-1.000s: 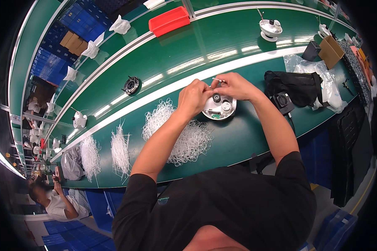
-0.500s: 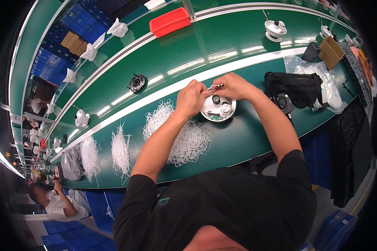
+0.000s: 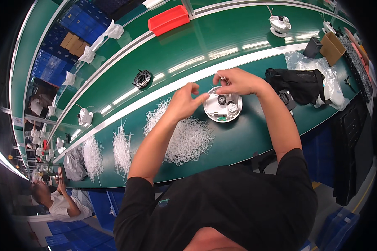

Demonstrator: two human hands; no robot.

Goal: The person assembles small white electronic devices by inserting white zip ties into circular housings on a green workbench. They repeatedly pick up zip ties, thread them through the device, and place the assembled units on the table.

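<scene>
Pinching a thin white plastic tie [image 3: 223, 78], the right hand [image 3: 238, 81] holds its grip just above a round white plastic housing [image 3: 223, 105] on the green counter [image 3: 259, 129]; the left hand [image 3: 184, 101] hovers beside, fingers loosely curled.

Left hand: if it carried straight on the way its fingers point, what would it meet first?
Most likely the right hand, just above the round white housing; the left hand points right at it, though depth is unclear.
</scene>
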